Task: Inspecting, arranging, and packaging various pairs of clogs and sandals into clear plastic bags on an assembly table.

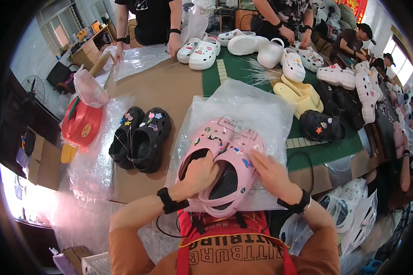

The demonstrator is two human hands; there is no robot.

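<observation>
A pair of pink clogs with colourful charms and dark insoles lies in front of me, toes pointing away. Their toe ends look to be under the film of a translucent plastic bag with a printed panel. My left hand is closed on the inner rims where the two clogs meet, its fingertips curled into the opening. Along the outer side of the right clog lies my right hand, fingers stretched out and touching the shoe and film; its thumb is hidden. More flat plastic bags are layered beneath the shoes.
Black clogs stand to the left, near a red bag. White clogs, yellow clogs and another black clog crowd the far and right side. Across the table a person handles a plastic sheet; others work nearby.
</observation>
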